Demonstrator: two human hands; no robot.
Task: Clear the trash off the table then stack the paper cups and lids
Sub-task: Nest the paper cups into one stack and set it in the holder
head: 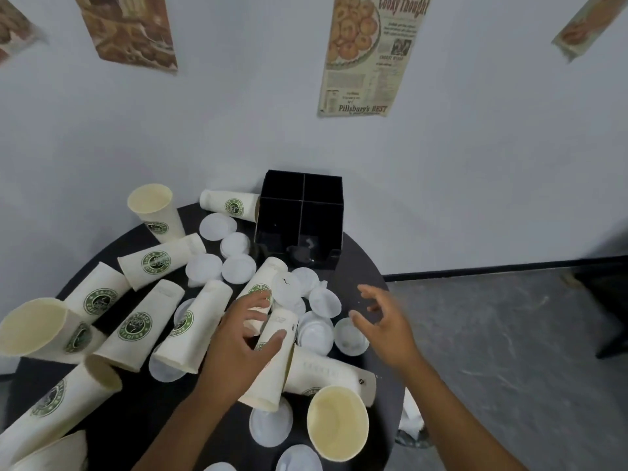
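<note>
Centrally, the round black table [370, 263] carries a black four-compartment organizer [300, 215] at its far edge. Nearer me than the organizer, logo paper cups [136, 328] lie scattered, mostly toppled, among white lids [324, 302]. My left hand [238, 338] curls around one fallen cup [272, 365]; my right hand [384, 321] hovers spread, holding nothing.

A round black surface [360, 266] stood against a plain pale wall [475, 147]. Above it hung a Pillsbury's newspaper poster [368, 52], with other food posters [129, 28] left and right. Right of the surface lay grey mottled floor [509, 351] with a dark baseboard [492, 268].
</note>
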